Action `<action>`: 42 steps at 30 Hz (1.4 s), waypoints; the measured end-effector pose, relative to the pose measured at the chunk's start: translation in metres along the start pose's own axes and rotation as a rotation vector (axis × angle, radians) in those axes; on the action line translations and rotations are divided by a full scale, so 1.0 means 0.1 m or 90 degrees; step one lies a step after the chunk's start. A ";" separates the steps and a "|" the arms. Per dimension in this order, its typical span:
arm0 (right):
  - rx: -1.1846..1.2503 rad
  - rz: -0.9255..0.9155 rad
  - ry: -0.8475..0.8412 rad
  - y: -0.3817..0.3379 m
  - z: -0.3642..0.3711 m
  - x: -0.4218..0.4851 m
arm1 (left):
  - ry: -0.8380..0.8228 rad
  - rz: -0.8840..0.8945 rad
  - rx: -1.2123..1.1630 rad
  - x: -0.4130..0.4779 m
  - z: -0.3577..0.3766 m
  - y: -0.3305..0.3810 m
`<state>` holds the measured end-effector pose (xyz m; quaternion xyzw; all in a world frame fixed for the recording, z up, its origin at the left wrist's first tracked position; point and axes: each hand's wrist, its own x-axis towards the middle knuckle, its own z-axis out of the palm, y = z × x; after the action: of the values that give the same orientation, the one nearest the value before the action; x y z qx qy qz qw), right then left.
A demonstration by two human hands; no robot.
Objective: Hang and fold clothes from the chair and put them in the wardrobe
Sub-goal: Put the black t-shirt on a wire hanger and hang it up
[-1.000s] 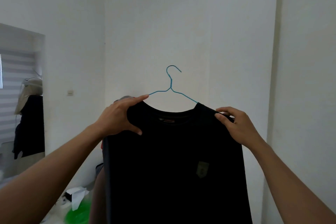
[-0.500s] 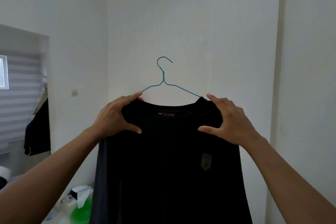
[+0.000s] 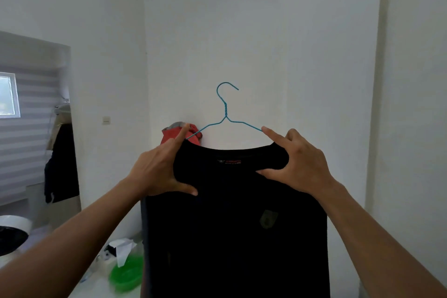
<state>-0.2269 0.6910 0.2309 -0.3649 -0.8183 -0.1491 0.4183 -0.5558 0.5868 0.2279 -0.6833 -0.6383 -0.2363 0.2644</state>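
— Where is the shirt?

— The black short-sleeved T-shirt point(image 3: 232, 220) hangs in mid-air in front of the white wall point(image 3: 217, 31), held up at the shoulders on a thin blue wire hanger point(image 3: 226, 113); the hook stands free above the collar, caught on nothing.

— And the hands?

— The left hand point(image 3: 158, 172) pinches the shirt's left shoulder, thumb in front of the cloth, forefinger stretched up along the wire; the right hand point(image 3: 300, 164) is half closed on the right shoulder beside the neckline, thumb under the collar fold, forefinger touching the wire's sloping arm.

— Anything behind?

— A red garment point(image 3: 173, 133) peeps over the left shoulder (what it rests on is hidden); a mirror point(image 3: 31, 113) leans at the left; a green plastic bowl point(image 3: 125, 276) sits low down, blurred.
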 end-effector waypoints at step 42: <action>-0.451 0.467 -0.003 -2.26 -3.90 -3.87 | 0.099 0.432 -0.350 -1.88 -1.54 3.22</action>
<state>-0.0165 0.1383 0.1736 -0.7479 -0.5366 -0.2599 0.2919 -0.2460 0.3299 0.1995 -0.8792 -0.2694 -0.3481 0.1824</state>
